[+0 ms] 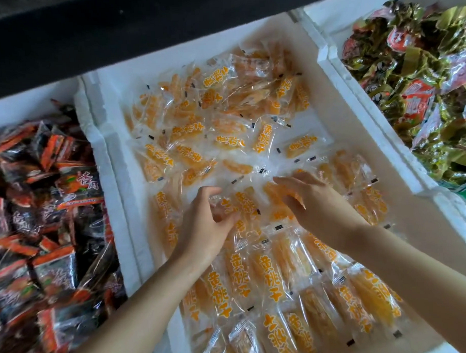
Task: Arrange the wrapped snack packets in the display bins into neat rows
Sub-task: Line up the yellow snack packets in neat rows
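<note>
Nearest, the orange packets [267, 275] lie in tidy rows in the middle bin [379, 155] (one of three bins; packets too many to count). The left hand [204, 227] pinches a clear packet [227, 203]; the right hand [306, 200], fingers loosely curled, rests on others, its grip hidden. The slippery wrappers could slide and break the rows.

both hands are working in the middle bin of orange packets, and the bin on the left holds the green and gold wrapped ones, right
Not quite. The head view shows the left hand and right hand on the orange packets in the middle bin, but the left bin holds black and red packets. The green and gold wrapped ones are in the bin on the right.
</note>
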Demonstrator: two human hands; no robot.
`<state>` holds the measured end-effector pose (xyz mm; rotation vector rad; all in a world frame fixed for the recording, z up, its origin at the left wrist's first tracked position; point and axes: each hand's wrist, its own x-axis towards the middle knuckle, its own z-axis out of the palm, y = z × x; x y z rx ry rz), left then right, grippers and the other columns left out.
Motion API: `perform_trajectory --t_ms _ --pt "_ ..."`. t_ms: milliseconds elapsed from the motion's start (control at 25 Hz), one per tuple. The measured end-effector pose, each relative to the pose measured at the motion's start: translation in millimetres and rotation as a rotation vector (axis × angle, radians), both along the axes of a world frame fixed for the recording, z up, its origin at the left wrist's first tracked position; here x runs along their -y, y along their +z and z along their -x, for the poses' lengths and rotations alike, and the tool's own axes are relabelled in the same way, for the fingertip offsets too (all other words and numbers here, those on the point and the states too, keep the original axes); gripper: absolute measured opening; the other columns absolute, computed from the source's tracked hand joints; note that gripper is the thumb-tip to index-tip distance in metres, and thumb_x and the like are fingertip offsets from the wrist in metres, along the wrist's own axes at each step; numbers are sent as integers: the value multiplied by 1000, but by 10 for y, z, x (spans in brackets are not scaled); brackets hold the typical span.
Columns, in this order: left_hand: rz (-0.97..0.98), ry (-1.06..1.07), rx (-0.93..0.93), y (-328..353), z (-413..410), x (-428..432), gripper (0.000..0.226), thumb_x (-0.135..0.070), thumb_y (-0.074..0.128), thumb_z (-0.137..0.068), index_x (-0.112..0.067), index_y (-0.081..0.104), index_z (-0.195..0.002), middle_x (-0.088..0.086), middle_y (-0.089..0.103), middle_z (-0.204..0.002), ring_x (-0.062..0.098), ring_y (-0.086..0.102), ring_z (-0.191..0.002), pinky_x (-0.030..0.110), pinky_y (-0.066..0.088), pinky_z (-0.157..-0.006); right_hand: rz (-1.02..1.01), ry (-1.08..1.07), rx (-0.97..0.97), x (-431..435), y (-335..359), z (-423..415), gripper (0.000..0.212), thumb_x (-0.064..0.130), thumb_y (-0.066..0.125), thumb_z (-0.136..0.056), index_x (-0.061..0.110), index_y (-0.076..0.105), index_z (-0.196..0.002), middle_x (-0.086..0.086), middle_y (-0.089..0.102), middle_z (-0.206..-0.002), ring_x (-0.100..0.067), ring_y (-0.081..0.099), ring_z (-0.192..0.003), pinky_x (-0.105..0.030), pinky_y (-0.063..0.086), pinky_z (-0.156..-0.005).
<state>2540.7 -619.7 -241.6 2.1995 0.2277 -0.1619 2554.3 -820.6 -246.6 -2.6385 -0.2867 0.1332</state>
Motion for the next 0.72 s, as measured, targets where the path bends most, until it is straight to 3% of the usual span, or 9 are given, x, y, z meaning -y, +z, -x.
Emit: perform_trajectory --t_ms 80,160,240,320,440,560,720 --pt "17 -26 41 6 7 -14 43 -15 76 -78 -25 49 -110 -1 58 -81 19 61 -75 28 48 -72 -34 -23 17 13 13 -17 43 29 54 -94 27 46 -136 2 49 -129 -19 55 -107 -28 44 -88" --pt "75 -50 47 20 6 -12 47 -11 76 -78 -21 50 -116 -4 55 -80 21 62 -73 28 47 -70 -59 -64 36 16 18 -61 46 31 62 -89 25 48 -132 1 51 -125 -20 57 -102 -35 48 -86" --pt "71 -100 37 19 -20 9 55 -11 75 -79 -19 49 -126 -5 54 -89 19 61 -77 25 47 -74 10 -107 64 19 3 -106 42 32 63 -88 23 51 -127 2 51 -123 -20 56 -103 -36 50 -81" --pt "-67 -205 76 21 -53 38 59 -16 75 -80 -19 48 -133 -3 48 -107 12 57 -83 19 43 -80 150 -127 73 27 -5 -125 35 35 59 -89 23 53 -122 2 50 -123 -20 51 -112 -34 48 -78" --pt "-354 -355 176 72 -86 46 59 -31 68 -86 -16 45 -138 1 38 -123 16 45 -111 24 36 -99 265 -85 91 48 13 -93 33 38 53 -92 22 54 -122 1 50 -122 -20 49 -115 -34 48 -73" --pt "-493 -369 314 148 -136 8 48 -36 58 -92 -16 50 -135 1 44 -127 19 39 -118 28 30 -100 172 -77 163 103 54 -120 36 34 51 -94 17 52 -126 -4 55 -122 -25 52 -113 -36 47 -81" --pt "-418 -440 306 158 -459 4 39 -25 52 -96 -16 50 -135 -3 47 -136 17 39 -127 27 26 -105 144 -87 162 210 32 -494 39 20 48 -97 16 46 -135 -6 49 -134 -28 44 -123 -38 41 -95"
